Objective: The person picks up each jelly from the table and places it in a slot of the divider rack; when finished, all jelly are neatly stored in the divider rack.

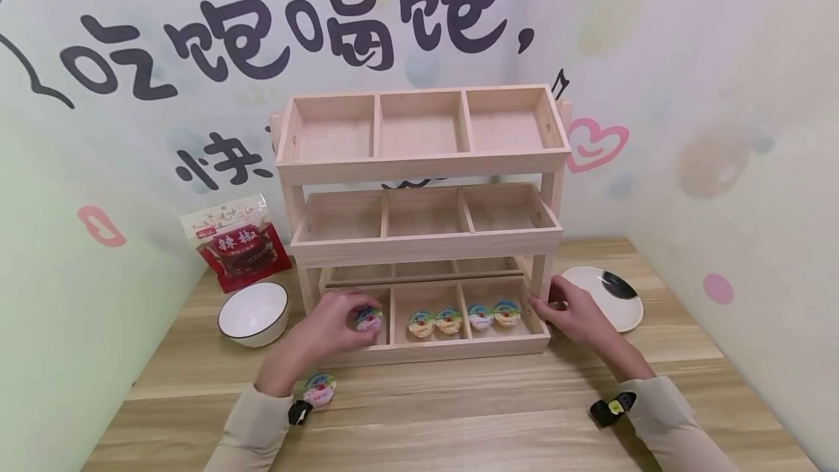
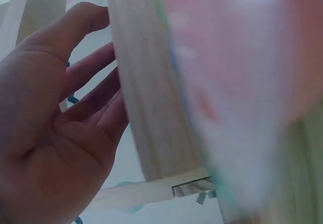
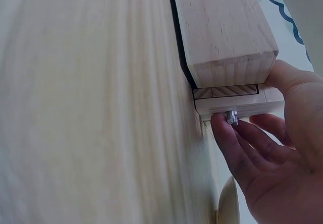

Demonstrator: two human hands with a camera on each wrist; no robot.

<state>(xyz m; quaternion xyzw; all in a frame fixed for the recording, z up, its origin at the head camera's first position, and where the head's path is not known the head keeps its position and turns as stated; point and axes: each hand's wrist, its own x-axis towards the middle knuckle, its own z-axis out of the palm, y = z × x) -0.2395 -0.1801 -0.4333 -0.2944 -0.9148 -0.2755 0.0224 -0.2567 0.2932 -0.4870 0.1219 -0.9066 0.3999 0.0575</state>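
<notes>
A three-tier wooden rack stands on the table. My left hand reaches into the bottom tier's left compartment, thumb and fingers around a small jelly cup with a colourful lid. In the left wrist view, the front board hides that hand's fingertips. Two yellowish jelly cups lie in the middle compartment, and two more jelly cups in the right one. Another jelly cup rests on the table by my left wrist, blurred in the left wrist view. My right hand grips the rack's lower right end, fingers beside a metal screw.
A white bowl with a dark rim sits left of the rack, before a red-and-white packet leaning on the wall. Right of the rack lies a white plate with a black patch. Walls close in behind and at both sides.
</notes>
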